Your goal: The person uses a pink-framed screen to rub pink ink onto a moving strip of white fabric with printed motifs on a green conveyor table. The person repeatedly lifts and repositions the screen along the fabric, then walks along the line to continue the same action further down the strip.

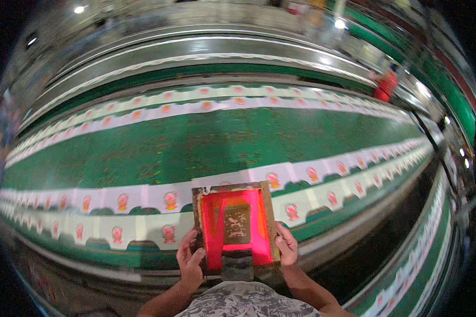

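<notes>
Both my hands hold a screen-printing frame (268,208) in front of my body, over the near edge of a long green table. Its wooden rim surrounds a bright red mesh with a brown rectangle bearing a small pale design. My left hand (191,257) is closed on the frame's left side, thumb towards me. On the opposite side, my right hand (286,245) grips the rim near its lower corner. A dark block, perhaps a squeegee (237,266), rests at the frame's near end. Beneath and beside the frame run rows of white printed pieces (156,199) with red and yellow motifs.
The green table top (211,140) stretches far to both sides, with more printed pieces (206,105) along its far edge. Another long table (195,47) lies beyond. At the far right stands a person in red (386,85). A further table (402,285) with printed pieces is at the lower right.
</notes>
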`<state>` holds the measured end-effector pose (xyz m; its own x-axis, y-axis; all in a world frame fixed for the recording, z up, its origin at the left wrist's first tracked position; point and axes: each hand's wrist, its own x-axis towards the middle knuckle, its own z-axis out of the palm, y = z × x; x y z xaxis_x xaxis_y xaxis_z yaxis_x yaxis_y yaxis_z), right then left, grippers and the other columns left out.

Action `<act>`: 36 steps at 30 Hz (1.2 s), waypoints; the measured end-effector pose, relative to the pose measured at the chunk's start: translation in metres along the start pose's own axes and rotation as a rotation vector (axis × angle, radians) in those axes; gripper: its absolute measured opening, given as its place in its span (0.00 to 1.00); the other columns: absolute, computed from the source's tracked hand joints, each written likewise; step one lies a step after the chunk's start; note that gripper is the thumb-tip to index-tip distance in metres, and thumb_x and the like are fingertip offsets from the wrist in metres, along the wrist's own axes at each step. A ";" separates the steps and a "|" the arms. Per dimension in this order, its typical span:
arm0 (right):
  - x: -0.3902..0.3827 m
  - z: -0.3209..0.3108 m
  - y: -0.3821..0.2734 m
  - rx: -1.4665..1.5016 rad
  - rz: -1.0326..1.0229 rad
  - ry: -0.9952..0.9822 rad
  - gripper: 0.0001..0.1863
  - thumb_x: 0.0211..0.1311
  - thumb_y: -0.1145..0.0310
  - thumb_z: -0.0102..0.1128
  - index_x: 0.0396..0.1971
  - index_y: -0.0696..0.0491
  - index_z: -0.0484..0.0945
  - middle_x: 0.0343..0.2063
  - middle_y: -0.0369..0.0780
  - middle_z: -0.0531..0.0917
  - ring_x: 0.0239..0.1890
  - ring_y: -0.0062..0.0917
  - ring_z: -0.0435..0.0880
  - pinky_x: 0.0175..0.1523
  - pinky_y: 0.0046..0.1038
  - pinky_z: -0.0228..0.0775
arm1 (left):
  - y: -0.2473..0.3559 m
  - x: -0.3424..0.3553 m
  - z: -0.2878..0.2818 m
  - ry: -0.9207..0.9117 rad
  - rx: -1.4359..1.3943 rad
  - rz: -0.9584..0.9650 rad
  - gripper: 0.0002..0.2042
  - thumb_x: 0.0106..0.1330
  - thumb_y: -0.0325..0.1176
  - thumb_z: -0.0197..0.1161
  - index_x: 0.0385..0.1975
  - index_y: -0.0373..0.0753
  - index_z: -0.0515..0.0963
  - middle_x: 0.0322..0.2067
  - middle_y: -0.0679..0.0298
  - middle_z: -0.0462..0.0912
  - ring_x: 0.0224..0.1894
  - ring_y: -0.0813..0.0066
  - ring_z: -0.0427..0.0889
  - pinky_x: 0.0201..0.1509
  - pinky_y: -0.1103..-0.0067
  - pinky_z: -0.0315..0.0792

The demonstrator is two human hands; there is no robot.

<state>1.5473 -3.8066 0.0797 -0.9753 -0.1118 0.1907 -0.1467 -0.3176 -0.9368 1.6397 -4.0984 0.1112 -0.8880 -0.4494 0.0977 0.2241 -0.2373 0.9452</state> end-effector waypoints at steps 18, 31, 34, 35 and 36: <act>-0.117 0.050 -0.031 -0.081 0.035 0.668 0.30 0.80 0.65 0.66 0.76 0.59 0.75 0.65 0.39 0.85 0.64 0.22 0.81 0.72 0.30 0.70 | -0.046 0.056 0.021 -0.467 -0.293 -0.315 0.32 0.68 0.27 0.63 0.74 0.28 0.69 0.60 0.52 0.84 0.59 0.65 0.86 0.69 0.66 0.79; -0.206 0.025 -0.110 0.162 -0.178 0.795 0.29 0.84 0.68 0.61 0.78 0.60 0.70 0.69 0.45 0.83 0.68 0.25 0.81 0.75 0.32 0.71 | 0.058 -0.019 0.125 -0.875 -0.258 -0.355 0.32 0.70 0.28 0.62 0.75 0.25 0.66 0.67 0.48 0.79 0.68 0.56 0.81 0.74 0.61 0.77; -0.230 0.009 -0.122 0.175 -0.223 0.810 0.29 0.84 0.68 0.60 0.78 0.61 0.69 0.71 0.47 0.82 0.70 0.25 0.80 0.76 0.32 0.70 | 0.068 -0.041 0.149 -0.945 -0.222 -0.320 0.32 0.71 0.28 0.62 0.74 0.24 0.65 0.68 0.46 0.77 0.69 0.56 0.80 0.75 0.60 0.76; -0.236 0.003 -0.125 0.185 -0.240 0.814 0.29 0.84 0.68 0.59 0.78 0.61 0.69 0.71 0.47 0.81 0.71 0.26 0.80 0.77 0.32 0.70 | 0.071 -0.047 0.157 -0.963 -0.197 -0.309 0.32 0.71 0.28 0.62 0.75 0.24 0.65 0.69 0.46 0.76 0.69 0.56 0.80 0.75 0.60 0.76; -0.242 -0.003 -0.128 0.157 -0.267 0.829 0.29 0.84 0.68 0.60 0.78 0.62 0.69 0.71 0.47 0.81 0.71 0.26 0.80 0.77 0.32 0.69 | 0.074 -0.054 0.165 -0.958 -0.140 -0.274 0.32 0.71 0.28 0.62 0.75 0.24 0.65 0.69 0.45 0.76 0.69 0.55 0.80 0.75 0.59 0.75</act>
<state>1.8013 -3.7364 0.1525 -0.7266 0.6839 0.0658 -0.4215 -0.3682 -0.8287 1.6383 -3.9494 0.2271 -0.8509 0.5034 0.1502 -0.0457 -0.3558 0.9335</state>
